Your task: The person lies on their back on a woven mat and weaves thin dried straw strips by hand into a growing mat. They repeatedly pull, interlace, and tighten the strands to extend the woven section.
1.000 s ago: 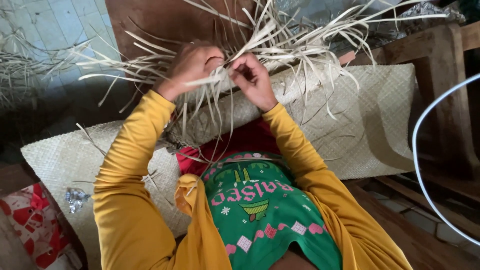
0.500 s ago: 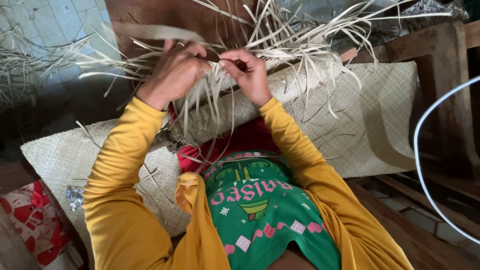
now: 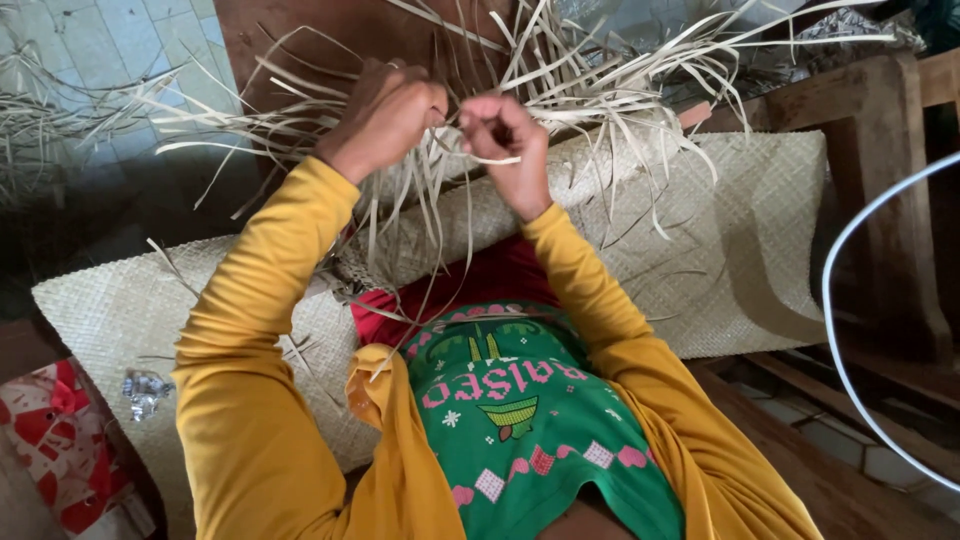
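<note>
A pale woven mat lies across my lap and over a wooden bench, its far edge ending in many loose dry leaf strips. My left hand is closed around a bunch of those strips above the mat's unfinished edge. Close beside it, my right hand pinches a single flat strip between thumb and fingers. The two hands nearly touch. Yellow sleeves cover both arms, and a green patterned cloth covers my lap.
A wooden bench frame stands at the right, with a thin white cable arcing in front of it. A red and white patterned cloth and a small crumpled foil wrapper lie at the lower left. More dry strips lie on the tiled floor.
Both hands have drawn closer together at the mat's edge. My left hand has closed further on the strips and my right hand has pulled a strip toward it.
</note>
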